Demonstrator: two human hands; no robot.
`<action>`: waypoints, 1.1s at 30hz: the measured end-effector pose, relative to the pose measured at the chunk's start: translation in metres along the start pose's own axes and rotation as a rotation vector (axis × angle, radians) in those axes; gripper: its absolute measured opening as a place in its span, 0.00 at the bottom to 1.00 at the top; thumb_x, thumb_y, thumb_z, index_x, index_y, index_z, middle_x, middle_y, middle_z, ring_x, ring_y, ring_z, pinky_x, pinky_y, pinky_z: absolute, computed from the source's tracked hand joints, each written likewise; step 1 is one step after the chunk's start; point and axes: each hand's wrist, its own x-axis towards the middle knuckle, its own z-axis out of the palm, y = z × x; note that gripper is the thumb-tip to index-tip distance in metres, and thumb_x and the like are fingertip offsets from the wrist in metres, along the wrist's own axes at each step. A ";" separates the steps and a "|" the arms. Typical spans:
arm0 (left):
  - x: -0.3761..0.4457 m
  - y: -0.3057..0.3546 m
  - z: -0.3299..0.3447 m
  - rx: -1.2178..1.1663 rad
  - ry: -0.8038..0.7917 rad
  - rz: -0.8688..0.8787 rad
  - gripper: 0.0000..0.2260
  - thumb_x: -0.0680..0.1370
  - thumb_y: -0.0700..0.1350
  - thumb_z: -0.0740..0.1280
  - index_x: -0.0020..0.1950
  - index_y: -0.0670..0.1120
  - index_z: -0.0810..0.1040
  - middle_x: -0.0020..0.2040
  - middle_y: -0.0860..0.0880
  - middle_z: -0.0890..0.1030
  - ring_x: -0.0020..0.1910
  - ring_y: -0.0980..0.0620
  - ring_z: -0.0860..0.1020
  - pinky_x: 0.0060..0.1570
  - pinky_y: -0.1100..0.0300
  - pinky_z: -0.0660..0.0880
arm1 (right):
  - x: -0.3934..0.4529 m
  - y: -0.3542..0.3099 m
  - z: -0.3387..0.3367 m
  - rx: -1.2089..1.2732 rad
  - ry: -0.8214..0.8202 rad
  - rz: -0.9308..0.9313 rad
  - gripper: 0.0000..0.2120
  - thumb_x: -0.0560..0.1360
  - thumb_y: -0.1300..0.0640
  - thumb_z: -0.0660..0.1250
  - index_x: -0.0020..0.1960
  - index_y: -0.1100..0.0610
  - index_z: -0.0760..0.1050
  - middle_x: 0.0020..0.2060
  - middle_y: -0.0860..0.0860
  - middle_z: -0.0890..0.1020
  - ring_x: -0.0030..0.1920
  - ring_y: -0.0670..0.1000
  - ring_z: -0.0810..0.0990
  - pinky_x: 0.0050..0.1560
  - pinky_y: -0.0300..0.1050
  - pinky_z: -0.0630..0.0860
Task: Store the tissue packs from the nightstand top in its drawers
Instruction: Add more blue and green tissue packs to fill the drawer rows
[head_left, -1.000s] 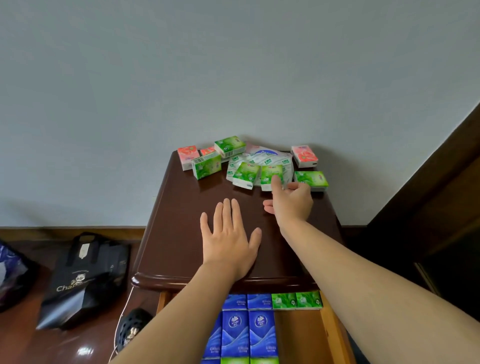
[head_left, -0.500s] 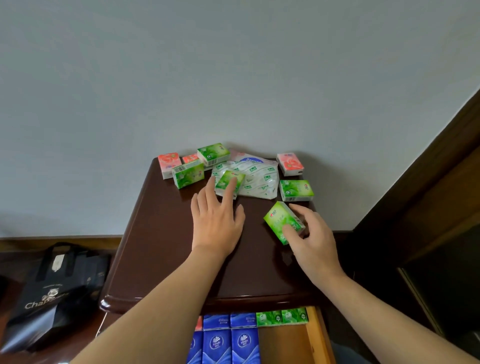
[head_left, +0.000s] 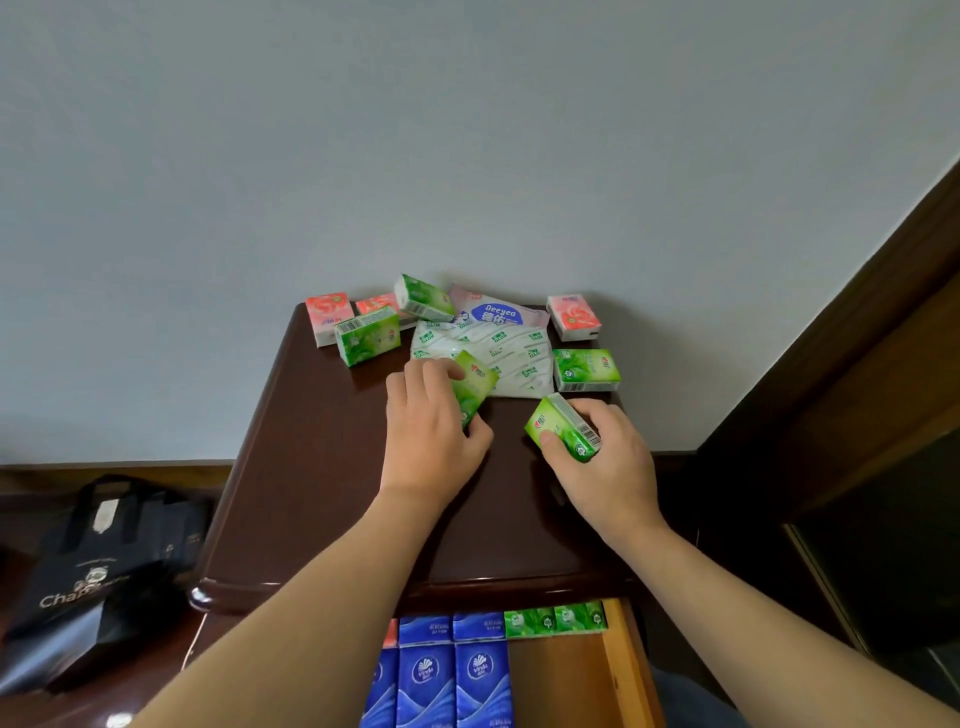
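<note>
The dark wooden nightstand (head_left: 332, 499) fills the middle, its top drawer (head_left: 626, 670) pulled open below the front edge, with bare wood on its right half. Inside the drawer: blue tissue packs (head_left: 480, 680) in rows, a strip of green packs (head_left: 556, 619) along the back. On top, against the wall, two flat soft tissue bags (head_left: 498, 353), three pink packs (head_left: 574, 317) and three loose green packs (head_left: 369, 335). Bare tabletop lies in front of both hands. Left hand (head_left: 431, 441) curls round a green pack (head_left: 474, 387) at the bag's edge. Right hand (head_left: 605, 467) clamps another glossy green pack (head_left: 563, 434), barcode up. A black bag (head_left: 98, 582) sits on the floor, left.
</note>
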 end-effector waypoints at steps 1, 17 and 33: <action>-0.008 0.002 -0.006 -0.053 0.009 -0.020 0.22 0.66 0.41 0.73 0.57 0.39 0.72 0.53 0.43 0.73 0.48 0.42 0.70 0.52 0.47 0.72 | 0.000 -0.001 0.000 0.004 -0.002 0.001 0.13 0.74 0.44 0.74 0.57 0.41 0.78 0.49 0.39 0.78 0.49 0.37 0.78 0.45 0.30 0.69; -0.152 0.060 -0.126 -0.910 -0.175 -0.631 0.33 0.71 0.33 0.74 0.65 0.62 0.66 0.55 0.48 0.77 0.41 0.55 0.80 0.41 0.60 0.80 | -0.109 -0.039 -0.047 0.582 -0.222 0.274 0.20 0.80 0.56 0.73 0.66 0.37 0.76 0.53 0.50 0.84 0.47 0.51 0.88 0.35 0.58 0.86; -0.258 0.075 -0.127 -0.760 -0.303 -0.903 0.04 0.82 0.54 0.69 0.54 0.65 0.76 0.43 0.51 0.83 0.35 0.57 0.82 0.33 0.46 0.84 | -0.223 0.010 -0.012 0.153 -0.233 0.628 0.24 0.76 0.55 0.76 0.68 0.46 0.72 0.57 0.50 0.83 0.55 0.56 0.85 0.55 0.61 0.84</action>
